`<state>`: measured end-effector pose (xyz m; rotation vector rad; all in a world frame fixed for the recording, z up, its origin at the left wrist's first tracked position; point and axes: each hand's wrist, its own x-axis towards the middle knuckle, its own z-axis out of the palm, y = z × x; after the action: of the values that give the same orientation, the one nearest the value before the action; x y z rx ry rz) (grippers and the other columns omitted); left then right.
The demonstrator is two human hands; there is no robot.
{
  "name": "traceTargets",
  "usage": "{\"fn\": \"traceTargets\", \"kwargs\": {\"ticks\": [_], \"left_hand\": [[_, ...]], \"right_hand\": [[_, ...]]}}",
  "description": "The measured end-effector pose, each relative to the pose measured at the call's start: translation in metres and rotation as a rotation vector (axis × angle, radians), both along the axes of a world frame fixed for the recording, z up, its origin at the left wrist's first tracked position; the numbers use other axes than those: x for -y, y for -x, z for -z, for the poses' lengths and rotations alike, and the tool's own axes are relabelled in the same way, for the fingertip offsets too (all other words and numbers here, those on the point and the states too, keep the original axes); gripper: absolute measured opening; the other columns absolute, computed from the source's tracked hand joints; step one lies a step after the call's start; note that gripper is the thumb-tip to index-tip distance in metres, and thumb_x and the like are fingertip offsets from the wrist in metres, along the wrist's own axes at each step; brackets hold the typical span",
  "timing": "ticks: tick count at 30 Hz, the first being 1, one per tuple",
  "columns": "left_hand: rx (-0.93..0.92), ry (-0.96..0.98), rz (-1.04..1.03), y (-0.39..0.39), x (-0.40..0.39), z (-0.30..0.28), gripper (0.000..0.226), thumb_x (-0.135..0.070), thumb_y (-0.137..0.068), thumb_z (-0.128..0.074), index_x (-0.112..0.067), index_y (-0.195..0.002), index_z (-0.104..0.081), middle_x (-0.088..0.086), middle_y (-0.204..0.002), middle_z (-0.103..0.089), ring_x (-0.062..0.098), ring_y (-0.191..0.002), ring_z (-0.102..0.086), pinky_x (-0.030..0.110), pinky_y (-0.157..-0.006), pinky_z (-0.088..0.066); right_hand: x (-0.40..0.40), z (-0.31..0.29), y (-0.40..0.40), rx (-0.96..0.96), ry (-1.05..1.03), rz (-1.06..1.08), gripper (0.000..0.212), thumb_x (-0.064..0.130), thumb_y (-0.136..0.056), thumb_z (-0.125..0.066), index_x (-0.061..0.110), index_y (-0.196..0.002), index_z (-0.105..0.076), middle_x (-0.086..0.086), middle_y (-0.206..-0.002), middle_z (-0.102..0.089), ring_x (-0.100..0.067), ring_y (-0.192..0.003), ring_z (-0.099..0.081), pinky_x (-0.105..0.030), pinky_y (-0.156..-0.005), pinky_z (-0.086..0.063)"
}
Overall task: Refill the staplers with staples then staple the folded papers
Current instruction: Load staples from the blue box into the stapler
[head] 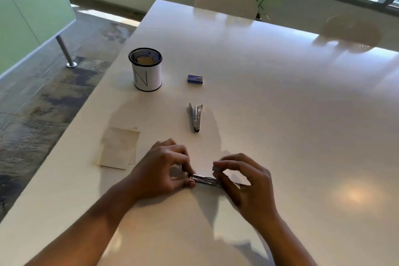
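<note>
We have the opened stapler (206,180) flat on the table (280,103) close before us, its metal channel facing up so staples can drop in. Our left hand (160,170) pinches its left end to steady it; our right hand (244,181) pinches a small grey block, probably a staple strip (216,168), just above the stapler. Beyond the stapler lies the second stapler (195,117), untouched, and farther still the staple box (195,79). Left of the stapler wait the folded papers (118,147), kept within reach; the mesh cup (145,69) stands beyond them.
</note>
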<state>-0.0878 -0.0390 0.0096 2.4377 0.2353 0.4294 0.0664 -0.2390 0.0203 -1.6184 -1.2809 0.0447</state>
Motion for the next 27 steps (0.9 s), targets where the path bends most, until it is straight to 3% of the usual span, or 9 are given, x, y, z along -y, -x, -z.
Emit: {"fn": "traceTargets", "kwargs": {"ticks": [4, 10, 19, 27], "left_hand": [[-0.005, -0.017, 0.011, 0.001, 0.0, 0.002, 0.022, -0.057, -0.074, -0.081, -0.039, -0.084, -0.074, -0.025, -0.088, -0.061, -0.001, -0.092, -0.05, 0.031, -0.081, -0.044], [0.001, -0.021, 0.012, 0.0, -0.001, 0.004, 0.025, -0.059, -0.073, -0.08, -0.039, -0.086, -0.073, -0.026, -0.09, -0.061, 0.0, -0.093, -0.051, 0.029, -0.081, -0.042], [-0.02, -0.012, 0.006, 0.0, -0.002, 0.002, 0.027, -0.056, -0.072, -0.084, -0.037, -0.087, -0.074, -0.025, -0.089, -0.061, -0.002, -0.093, -0.05, 0.026, -0.082, -0.039], [-0.036, 0.0, -0.003, -0.001, -0.001, 0.0, 0.027, -0.056, -0.072, -0.083, -0.036, -0.089, -0.075, -0.025, -0.09, -0.061, -0.002, -0.093, -0.05, 0.026, -0.083, -0.037]], "right_hand": [[0.003, 0.012, 0.004, 0.152, 0.082, 0.014, 0.006, 0.023, -0.088, -0.082, 0.022, -0.094, -0.082, 0.012, -0.101, -0.075, -0.011, -0.098, -0.071, -0.044, -0.086, -0.055], [0.004, 0.016, -0.002, 0.196, 0.159, 0.052, 0.012, 0.021, -0.084, -0.085, 0.025, -0.094, -0.081, 0.018, -0.101, -0.073, -0.004, -0.1, -0.068, -0.047, -0.085, -0.054], [0.002, 0.009, -0.003, -0.066, 0.21, -0.021, 0.015, 0.013, -0.08, -0.088, 0.019, -0.093, -0.083, 0.012, -0.097, -0.076, -0.017, -0.092, -0.074, -0.046, -0.074, -0.061], [0.002, 0.008, -0.006, -0.172, 0.29, -0.026, 0.015, 0.015, -0.08, -0.088, 0.023, -0.092, -0.083, 0.01, -0.095, -0.078, -0.022, -0.085, -0.075, -0.052, -0.068, -0.061]]}}
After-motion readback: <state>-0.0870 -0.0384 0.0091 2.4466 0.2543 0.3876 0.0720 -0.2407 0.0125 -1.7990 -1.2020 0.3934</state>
